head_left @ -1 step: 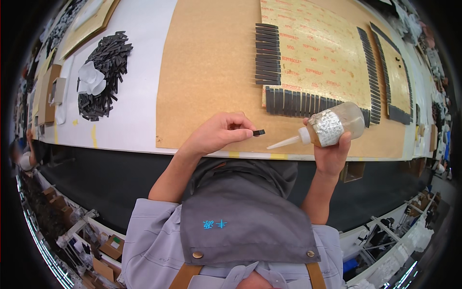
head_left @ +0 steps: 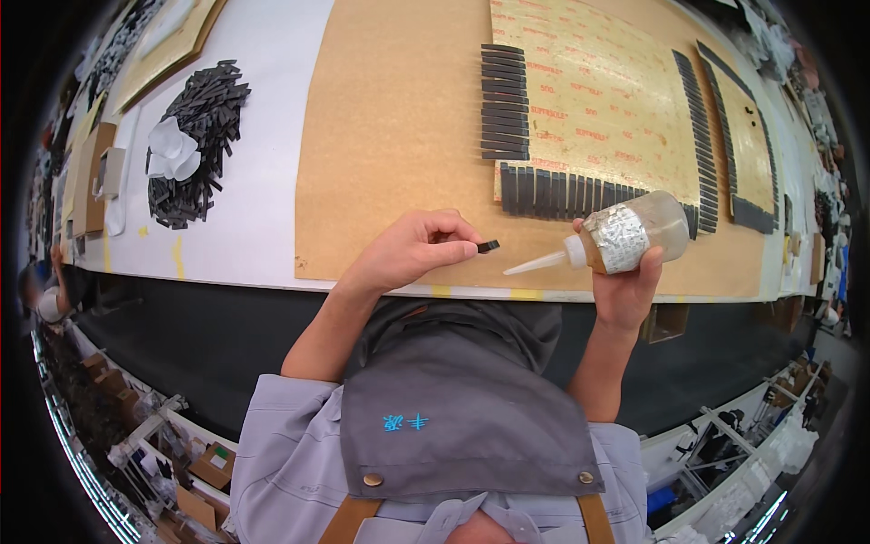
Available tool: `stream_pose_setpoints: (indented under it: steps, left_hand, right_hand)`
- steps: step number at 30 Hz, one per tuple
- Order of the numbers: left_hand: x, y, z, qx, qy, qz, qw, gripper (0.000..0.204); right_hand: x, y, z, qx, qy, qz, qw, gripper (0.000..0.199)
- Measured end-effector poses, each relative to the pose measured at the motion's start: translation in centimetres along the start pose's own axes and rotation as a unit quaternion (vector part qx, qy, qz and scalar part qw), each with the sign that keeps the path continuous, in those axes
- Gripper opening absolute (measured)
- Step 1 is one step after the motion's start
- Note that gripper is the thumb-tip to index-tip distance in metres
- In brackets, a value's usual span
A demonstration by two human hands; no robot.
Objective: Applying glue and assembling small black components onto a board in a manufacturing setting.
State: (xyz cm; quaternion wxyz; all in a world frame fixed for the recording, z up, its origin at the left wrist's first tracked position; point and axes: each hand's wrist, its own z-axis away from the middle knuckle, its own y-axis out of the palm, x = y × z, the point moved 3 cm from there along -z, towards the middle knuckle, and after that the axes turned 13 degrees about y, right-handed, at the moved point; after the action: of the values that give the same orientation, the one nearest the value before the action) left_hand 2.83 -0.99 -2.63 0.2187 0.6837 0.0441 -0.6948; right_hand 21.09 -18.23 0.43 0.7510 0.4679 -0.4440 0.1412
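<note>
A short black strip (head_left: 488,246) is pinched at one end between the thumb and forefinger of the left hand (head_left: 424,247), its free end pointing right above a brown paper sheet (head_left: 390,136). Compared with the frame just before, little differs — the strip's free end is angled slightly more upward, and both hands hold nearly the same places. The strip and the nozzle (head_left: 536,263) are near each other but apart, so I judge that nothing is being applied at this instant.

That nozzle belongs to a translucent squeeze bottle (head_left: 668,225) with a silvery label, gripped by the right hand (head_left: 625,286) and tipped so that it points left and slightly down; whether liquid sits at its tip, I cannot tell.

Beyond the hands lies a film-covered board (head_left: 598,100), with black strips lined up along its left, near and right edges. Farther right is a narrower-looking board (head_left: 749,145), also edged in black. Well to the left — on the white tabletop (head_left: 267,181) — a loose heap of black strips (head_left: 207,127) lies partly under a crumpled white piece (head_left: 173,150).
</note>
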Motion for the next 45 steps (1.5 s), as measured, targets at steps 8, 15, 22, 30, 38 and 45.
stream_pose_setpoints:
  steps: [8, 15, 22, 30, 38, 45]
  left_hand:
    - [0.4, -0.1, 0.7, 0.040, 0.039, 0.214, 0.975, 0.009]
    - [0.7, 0.6, 0.5, 0.065, 0.077, 0.225, 0.969, 0.006]
    - [0.3, 0.8, 0.5, 0.071, 0.070, 0.190, 0.977, 0.005]
    - [0.2, 0.9, 0.5, 0.076, 0.070, 0.184, 0.977, 0.005]
    - [0.2, 0.9, 0.6, 0.081, 0.075, 0.184, 0.977, 0.006]
    - [0.5, 0.8, 0.8, 0.078, 0.065, 0.184, 0.978, 0.007]
  right_hand:
    - [-0.9, -0.4, -0.4, -0.035, -0.022, -0.005, 0.999, 0.062]
    - [-1.4, -0.7, -0.3, -0.050, -0.026, -0.006, 0.998, 0.063]
    - [-1.8, -0.8, -0.3, -0.041, -0.018, 0.009, 0.999, 0.064]
    - [-1.8, -0.6, -0.3, -0.041, -0.015, 0.017, 0.999, 0.065]
    - [-2.0, -0.6, -0.3, -0.049, -0.016, 0.023, 0.998, 0.065]
    - [-2.0, -0.6, 0.0, -0.062, -0.012, 0.031, 0.998, 0.066]
